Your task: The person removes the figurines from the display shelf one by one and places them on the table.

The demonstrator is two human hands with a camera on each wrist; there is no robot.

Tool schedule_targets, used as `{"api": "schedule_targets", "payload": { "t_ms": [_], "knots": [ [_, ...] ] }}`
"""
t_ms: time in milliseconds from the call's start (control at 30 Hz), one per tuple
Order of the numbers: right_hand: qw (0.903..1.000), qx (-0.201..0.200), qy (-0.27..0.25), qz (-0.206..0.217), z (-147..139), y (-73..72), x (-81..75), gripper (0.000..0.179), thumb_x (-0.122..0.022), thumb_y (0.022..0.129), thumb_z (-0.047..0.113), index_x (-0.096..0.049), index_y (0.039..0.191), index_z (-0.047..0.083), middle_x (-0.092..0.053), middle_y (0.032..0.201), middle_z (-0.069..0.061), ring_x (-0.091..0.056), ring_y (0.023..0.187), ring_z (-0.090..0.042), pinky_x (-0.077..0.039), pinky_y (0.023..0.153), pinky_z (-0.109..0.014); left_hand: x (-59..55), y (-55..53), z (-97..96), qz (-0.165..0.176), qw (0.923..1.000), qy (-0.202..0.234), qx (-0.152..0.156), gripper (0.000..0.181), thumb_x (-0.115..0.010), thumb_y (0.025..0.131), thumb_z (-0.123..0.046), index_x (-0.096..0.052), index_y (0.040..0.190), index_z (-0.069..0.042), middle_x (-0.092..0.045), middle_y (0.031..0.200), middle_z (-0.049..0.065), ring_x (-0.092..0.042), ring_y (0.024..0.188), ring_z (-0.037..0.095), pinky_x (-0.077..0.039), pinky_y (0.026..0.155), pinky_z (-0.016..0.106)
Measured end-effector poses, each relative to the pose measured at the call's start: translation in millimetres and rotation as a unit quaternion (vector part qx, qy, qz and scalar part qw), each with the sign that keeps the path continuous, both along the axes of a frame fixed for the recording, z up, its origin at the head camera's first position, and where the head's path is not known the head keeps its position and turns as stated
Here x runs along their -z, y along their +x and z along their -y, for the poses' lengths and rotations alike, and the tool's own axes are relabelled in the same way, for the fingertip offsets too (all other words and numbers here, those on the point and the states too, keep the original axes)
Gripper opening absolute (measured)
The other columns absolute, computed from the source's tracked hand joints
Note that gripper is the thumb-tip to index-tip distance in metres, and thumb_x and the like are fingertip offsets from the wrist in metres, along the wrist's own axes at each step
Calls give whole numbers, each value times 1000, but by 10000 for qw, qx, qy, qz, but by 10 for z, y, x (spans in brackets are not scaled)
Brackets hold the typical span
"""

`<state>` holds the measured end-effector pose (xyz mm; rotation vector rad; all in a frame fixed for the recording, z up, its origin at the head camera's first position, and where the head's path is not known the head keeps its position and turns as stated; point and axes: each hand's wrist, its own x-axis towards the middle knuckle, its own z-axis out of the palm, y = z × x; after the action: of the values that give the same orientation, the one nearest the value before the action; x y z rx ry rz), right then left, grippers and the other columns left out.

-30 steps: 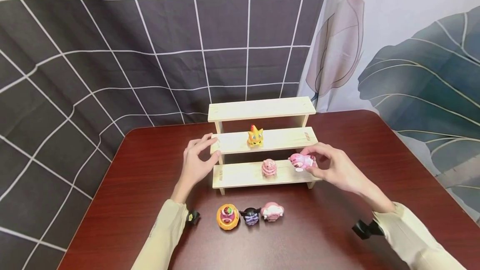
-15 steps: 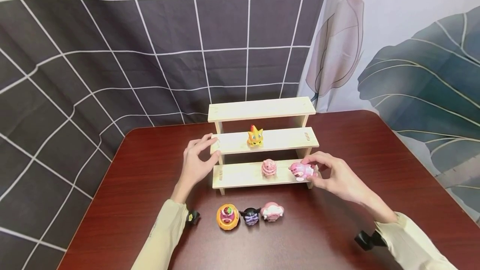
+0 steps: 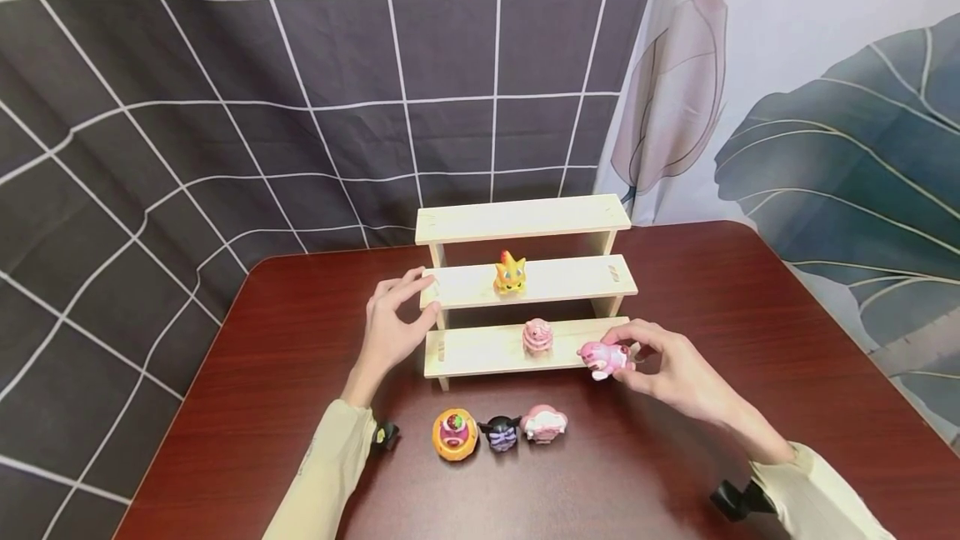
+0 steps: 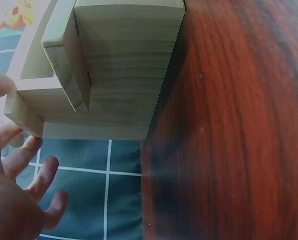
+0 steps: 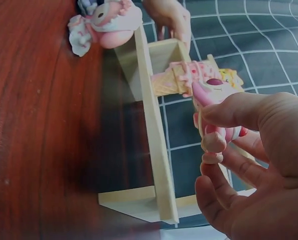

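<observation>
The left hand (image 3: 393, 322) pinches the wooden rack (image 3: 573, 277) at nine o'clock — the right hand (image 3: 678, 369) pinches a pink figurine (image 3: 602, 358) at four o'clock, near the lowest tier (image 3: 480, 352).

Cream sleeves (image 3: 321, 467) and, seemingly, black wrist cameras (image 3: 731, 500)

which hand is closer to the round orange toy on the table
Left. The left hand is at the middle shelf, beyond and left of the round orange toy; the right hand is farther, well to the toy's right, gripping a pink figurine.
</observation>
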<state>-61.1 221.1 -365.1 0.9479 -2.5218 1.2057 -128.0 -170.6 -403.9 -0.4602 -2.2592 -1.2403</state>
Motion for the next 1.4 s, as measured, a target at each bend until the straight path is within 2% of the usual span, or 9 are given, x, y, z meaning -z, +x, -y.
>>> {"api": "schedule_targets", "payload": {
  "t_ms": [367,767,967,1400],
  "knots": [
    [9999,41,-92,130,15,96,112,50,-83,70,-9,-68,108,19,-66,98,8,-58,83,-10,-48,74,-22,3,3,4,3,10000,-7,10,39,-79,81,-16,-75,119,-8,-65,130,8,-55,106,31,-34,89,53],
    [9996,33,-25,283,6,154,209,48,-84,71,-6,-68,108,21,-65,95,10,-58,81,-9,-49,71,-26,1,7,-2,-25,10000,7,14,38,-79,81,-16,-75,118,-8,-66,130,9,-55,105,32,-35,89,53],
    [9995,30,-1,312,1,193,256,47,-84,71,-5,-68,108,20,-65,95,10,-58,82,-9,-48,73,-23,0,-2,-6,-35,10000,15,32,38,-79,81,-15,-75,118,-7,-66,130,9,-55,105,32,-34,90,53],
    [9991,-177,-83,369,2,249,409,47,-84,71,-6,-68,107,21,-65,96,10,-59,84,-9,-48,75,-21,-3,-8,-11,2,10000,76,44,38,-78,81,-14,-75,118,-7,-66,130,11,-54,106,31,-34,90,52]
  ]
}}
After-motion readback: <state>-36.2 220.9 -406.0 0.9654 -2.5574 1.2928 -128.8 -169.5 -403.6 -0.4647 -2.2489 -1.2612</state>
